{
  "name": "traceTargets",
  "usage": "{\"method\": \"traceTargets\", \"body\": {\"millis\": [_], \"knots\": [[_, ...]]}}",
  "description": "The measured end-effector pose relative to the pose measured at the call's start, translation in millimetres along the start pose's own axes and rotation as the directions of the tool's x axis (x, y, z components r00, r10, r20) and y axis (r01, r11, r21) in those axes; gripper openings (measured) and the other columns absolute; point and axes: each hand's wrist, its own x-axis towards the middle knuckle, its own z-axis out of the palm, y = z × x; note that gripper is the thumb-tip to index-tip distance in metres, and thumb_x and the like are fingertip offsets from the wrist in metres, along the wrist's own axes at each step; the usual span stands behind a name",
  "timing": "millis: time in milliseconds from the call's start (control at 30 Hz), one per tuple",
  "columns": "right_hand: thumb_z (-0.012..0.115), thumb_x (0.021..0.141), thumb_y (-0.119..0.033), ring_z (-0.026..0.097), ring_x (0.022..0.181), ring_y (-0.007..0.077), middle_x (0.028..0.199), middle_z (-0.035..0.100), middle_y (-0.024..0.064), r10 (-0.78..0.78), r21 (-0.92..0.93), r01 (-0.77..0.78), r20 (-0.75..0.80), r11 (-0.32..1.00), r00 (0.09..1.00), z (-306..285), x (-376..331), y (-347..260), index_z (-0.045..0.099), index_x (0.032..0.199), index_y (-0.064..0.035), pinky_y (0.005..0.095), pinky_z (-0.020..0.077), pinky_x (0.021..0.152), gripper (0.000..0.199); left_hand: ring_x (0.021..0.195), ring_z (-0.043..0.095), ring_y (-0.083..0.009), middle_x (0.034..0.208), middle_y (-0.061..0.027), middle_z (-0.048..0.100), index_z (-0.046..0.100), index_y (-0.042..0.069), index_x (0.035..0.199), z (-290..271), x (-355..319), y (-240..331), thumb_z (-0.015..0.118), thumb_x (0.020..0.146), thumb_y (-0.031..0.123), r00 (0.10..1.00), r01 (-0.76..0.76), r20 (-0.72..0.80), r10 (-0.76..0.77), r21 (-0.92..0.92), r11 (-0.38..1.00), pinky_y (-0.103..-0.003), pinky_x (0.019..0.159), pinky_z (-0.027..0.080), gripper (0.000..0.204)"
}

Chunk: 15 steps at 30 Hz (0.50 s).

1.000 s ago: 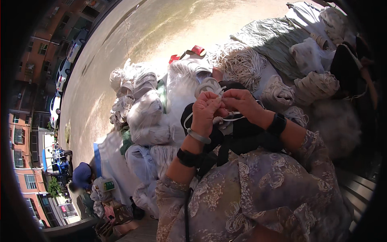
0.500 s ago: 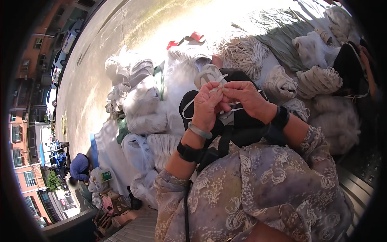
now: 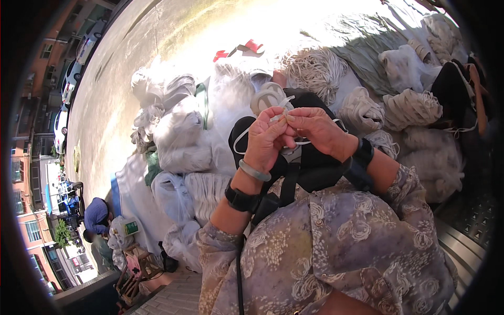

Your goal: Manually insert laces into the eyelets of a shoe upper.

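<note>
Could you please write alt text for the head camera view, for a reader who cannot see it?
Two hands, left hand and right hand, pinch a thin white strap together over a black bag. Bundles of white straps and filled plastic bags lie around on sunlit ground.

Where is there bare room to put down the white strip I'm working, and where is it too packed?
Both hands, left hand and right hand, pinch the white strip over a black bag. Bare pavement lies beyond the white bundles. Crowded: cord coils on the right, bags on the left.
</note>
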Motion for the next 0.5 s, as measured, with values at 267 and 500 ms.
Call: {"method": "traceTargets", "body": {"millis": [267, 500], "knots": [[0.058, 0.087, -0.017, 0.056, 0.065, 0.0072, 0.074, 0.061, 0.0008, -0.025, -0.003, 0.025, 0.01, 1.0, 1.0, -5.3, -4.0, -2.9, 0.064, 0.093, -0.0019, 0.0207, 0.0438, 0.06, 0.017, 0.054, 0.059, -0.0157, 0.072, -0.0088, 0.061, 0.04, -0.001, 0.113, 9.8, -1.1, 2.0, 0.058, 0.085, 0.01, 0.999, 0.019, 0.027, -0.02, 0.038, 0.999, -0.026, 0.052, 0.051, 0.034], [0.06, 0.085, -0.012, 0.053, 0.064, 0.0057, 0.07, 0.059, -0.0004, -0.133, 0.007, 0.133, -0.032, 0.991, 0.991, -5.2, -5.9, 8.9, 0.064, 0.082, -0.0006, 0.0205, 0.0425, 0.058, 0.013, 0.055, 0.058, -0.0159, 0.075, -0.0093, 0.061, 0.043, -0.001, 0.111, 13.3, -1.2, -5.7, 0.055, 0.084, 0.009, 0.998, 0.063, -0.016, -0.061, 0.179, 0.982, -0.025, 0.051, 0.049, 0.031]]}}
